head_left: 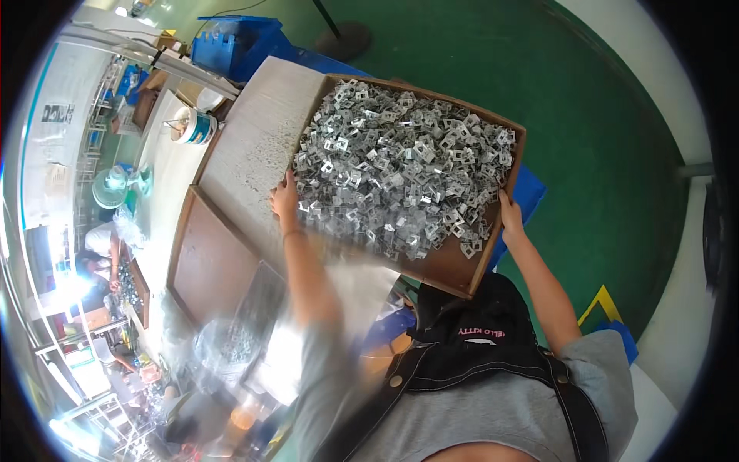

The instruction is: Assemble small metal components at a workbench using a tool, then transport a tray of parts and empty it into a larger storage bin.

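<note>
A shallow brown tray [442, 275] lies in front of me, heaped with many small silvery metal parts [408, 154] that have square openings. At its left rim my left hand [285, 197] is closed, thumb on the edge. My right hand [509, 212] grips the right rim near the closer corner. Bare brown bottom shows at the tray's near right corner, where the parts thin out. The tray's far left side rests on or beside a pale, speckled table surface [262, 123]; its right side reaches past the table over something blue.
An empty brown tray [208, 262] lies left on the table. Beyond it stands a white and blue bucket [194, 127]. Blue crates [235, 46] and a stand's round base [342, 40] are at the back. A person [104, 246] works at far left. Green floor [600, 154] extends right.
</note>
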{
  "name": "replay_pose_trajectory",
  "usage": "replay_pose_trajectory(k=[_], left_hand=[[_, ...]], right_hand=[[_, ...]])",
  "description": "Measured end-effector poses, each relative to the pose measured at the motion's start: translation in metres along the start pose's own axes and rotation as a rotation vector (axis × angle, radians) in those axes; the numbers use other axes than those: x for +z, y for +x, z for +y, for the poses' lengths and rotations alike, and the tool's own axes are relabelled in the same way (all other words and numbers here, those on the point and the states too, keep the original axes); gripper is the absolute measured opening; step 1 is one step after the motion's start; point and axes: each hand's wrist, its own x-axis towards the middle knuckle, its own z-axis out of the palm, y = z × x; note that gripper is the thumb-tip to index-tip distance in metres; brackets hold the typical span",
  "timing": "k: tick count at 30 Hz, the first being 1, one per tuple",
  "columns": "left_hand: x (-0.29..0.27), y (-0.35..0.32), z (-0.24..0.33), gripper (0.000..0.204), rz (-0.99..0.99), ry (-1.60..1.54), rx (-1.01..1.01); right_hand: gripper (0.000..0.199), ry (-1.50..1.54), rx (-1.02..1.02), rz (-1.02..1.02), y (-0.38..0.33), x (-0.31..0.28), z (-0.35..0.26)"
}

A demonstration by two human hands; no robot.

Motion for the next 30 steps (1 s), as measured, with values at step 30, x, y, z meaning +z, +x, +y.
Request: replay_pose_trajectory(k=[30], left_hand=[[-0.001,0.081,0.004,0.059,-0.476,-0.568,0.268]], right_hand=[[0.06,-0.196,-0.015,0.118,0.053,0.011,0.023]])
